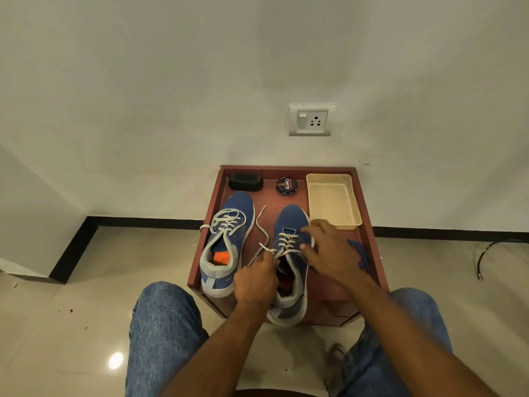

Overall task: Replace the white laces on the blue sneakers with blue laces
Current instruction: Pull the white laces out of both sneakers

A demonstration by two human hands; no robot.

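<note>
Blue sneakers: both on the reddish surface (369, 242), toes toward the far wall. Left sneaker (229, 242) fully laced in white, orange insole visible. Right sneaker (289, 265) partly unlaced, heel hanging over the near edge, one loose end of its white lace (262, 227) trailing between the shoes. Left hand (256, 279) fingers pinch the lace at the top eyelets. Right hand (329, 250) fingers spread, resting on the shoe's right side. Blue laces (361, 253) lie just right of it, near the beige tray (332, 202).
</note>
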